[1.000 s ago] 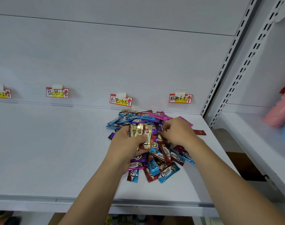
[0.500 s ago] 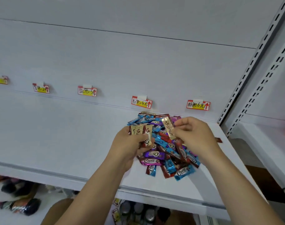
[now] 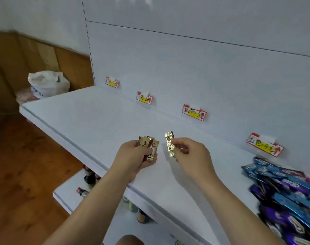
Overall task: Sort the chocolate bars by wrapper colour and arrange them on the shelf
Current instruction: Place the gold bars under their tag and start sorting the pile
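My view has swung to the left, so the big pile of chocolate bars [image 3: 290, 195] that sat under my hands a moment ago is now off at the right edge of the shelf [image 3: 90, 121]. My left hand [image 3: 133, 156] grips a small bunch of gold bars [image 3: 149, 146], and my right hand [image 3: 191, 152] pinches one more gold bar [image 3: 170, 145] just beside them. The two hands are close but not touching. Before, both hands were over the pile and picking; now they are over a bare part of the shelf. I think the gold ones are picked out and ready to be put down, maybe by one of the price tags [image 3: 144, 98] on the back wall, but I cannot read which tag means gold
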Demonstrator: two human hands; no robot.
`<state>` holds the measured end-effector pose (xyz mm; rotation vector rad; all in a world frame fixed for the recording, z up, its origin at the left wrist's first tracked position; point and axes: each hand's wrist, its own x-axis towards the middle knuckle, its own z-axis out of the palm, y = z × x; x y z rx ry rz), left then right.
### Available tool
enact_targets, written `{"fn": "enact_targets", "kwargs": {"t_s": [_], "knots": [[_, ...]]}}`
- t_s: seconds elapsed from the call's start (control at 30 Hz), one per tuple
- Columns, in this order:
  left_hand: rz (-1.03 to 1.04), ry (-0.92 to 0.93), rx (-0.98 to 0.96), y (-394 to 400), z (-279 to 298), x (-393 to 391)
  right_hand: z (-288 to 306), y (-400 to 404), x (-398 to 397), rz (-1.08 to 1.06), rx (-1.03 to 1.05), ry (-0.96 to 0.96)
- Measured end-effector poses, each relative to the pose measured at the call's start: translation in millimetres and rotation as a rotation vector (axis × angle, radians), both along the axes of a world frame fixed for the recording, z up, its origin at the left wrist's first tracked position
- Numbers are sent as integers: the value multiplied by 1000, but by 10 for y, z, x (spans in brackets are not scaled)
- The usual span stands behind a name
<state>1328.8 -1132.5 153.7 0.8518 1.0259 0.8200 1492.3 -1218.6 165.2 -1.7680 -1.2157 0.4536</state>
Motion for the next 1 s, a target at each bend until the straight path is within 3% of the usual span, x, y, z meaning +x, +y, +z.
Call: {"fn": "enact_targets", "kwargs": {"t_s": [0.3,0.5,0.73,0.9,1.0], "knots": [[127,336,177,1578,119,-488,-294,1635,-507,10,-50,-175],[59,853,463,2574,41,-516,-443,2496,-676,35,-37,-351],[-6,985,660,3484,-54,-618,-474,3329,-979,51,-111,-594],[-103,1088,751,3879,-124,-984,-497,3350,-1041,34,-171,-699],[-157,1126,990,3820,-164,-1239,-447,3369,-1199,150,-254,-775]]}}
